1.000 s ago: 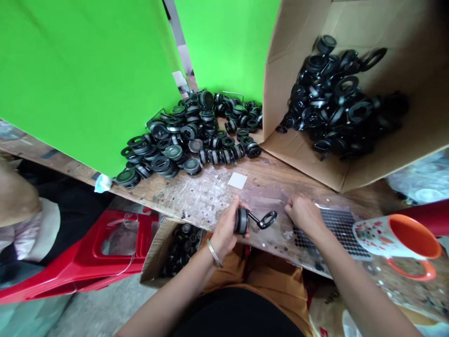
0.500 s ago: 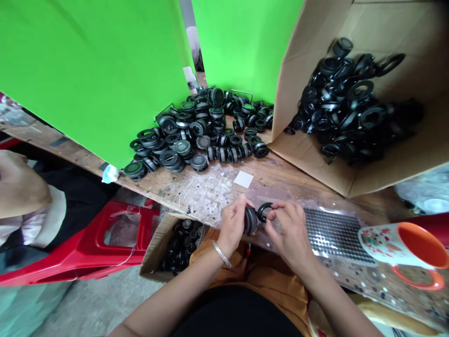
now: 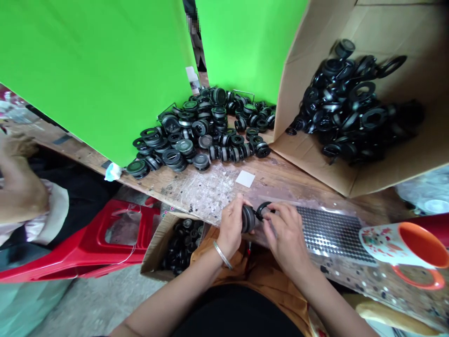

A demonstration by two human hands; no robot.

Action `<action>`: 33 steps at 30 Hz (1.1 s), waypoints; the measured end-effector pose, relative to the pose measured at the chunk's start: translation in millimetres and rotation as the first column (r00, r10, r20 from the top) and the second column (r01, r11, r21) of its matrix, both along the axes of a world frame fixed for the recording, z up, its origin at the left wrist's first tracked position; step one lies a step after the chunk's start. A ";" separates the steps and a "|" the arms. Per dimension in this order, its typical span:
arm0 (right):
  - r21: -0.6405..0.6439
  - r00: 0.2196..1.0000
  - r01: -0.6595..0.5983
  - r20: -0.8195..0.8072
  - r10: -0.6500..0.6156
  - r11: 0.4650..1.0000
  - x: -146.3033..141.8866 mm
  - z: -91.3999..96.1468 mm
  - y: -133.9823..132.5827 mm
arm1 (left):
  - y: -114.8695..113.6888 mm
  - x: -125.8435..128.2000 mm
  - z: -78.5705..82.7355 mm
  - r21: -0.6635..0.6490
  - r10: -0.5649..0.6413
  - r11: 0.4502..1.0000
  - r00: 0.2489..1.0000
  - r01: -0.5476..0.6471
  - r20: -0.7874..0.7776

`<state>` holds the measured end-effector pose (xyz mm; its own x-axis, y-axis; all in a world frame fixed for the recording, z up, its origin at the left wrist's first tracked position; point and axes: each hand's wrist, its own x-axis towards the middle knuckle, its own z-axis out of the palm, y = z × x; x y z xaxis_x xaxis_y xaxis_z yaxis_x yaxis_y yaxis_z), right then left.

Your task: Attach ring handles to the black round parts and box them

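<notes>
My left hand is closed around a round black part at the near edge of the wooden bench. A black ring hangs off that part on a short arm. My right hand pinches that ring with its fingertips, right beside the left hand. Just right of my hands lies a clear sheet of small black dots.
A heap of black round parts lies at the back by green screens. A tilted cardboard box holds black rings. An orange mug stands right. Below the bench sit a red stool and a small carton. Another person's arm is at left.
My right hand left the dotted sheet and came over to the ring on the part in my left hand. The camera shifted slightly left.
</notes>
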<state>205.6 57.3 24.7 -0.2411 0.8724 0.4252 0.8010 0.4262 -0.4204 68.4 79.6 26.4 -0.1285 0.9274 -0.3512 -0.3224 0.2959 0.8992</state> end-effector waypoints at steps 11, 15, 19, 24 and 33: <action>0.003 0.996 -0.044 0.075 0.044 0.999 4.0 8.2 -7.5 | 7.0 -4.9 -4.3 -0.141 -0.031 0.987 0.952 0.077 0.306; 0.044 0.985 -0.099 0.143 0.092 0.994 5.9 12.8 0.1 | 3.2 1.3 -2.5 -0.172 -0.009 0.983 0.939 0.072 0.342; 0.074 0.969 -0.165 0.197 0.147 0.984 4.5 7.9 -6.2 | 2.7 1.2 1.5 -0.197 -0.036 0.975 0.946 0.104 0.322; 0.037 0.992 -0.123 -0.033 0.124 0.992 20.1 3.3 -8.4 | 9.1 0.0 10.1 -0.126 -0.132 0.977 0.952 0.172 0.276; -0.626 0.369 -0.480 -0.779 -0.506 0.614 33.4 -5.2 4.7 | 10.1 9.7 6.1 -0.009 -0.225 0.972 0.945 0.234 0.239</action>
<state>239.0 62.0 19.6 -0.1696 0.9153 -0.3654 -0.2432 -0.3982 -0.8845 78.1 89.7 32.5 0.1760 0.9080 -0.3801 -0.4425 0.4179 0.7935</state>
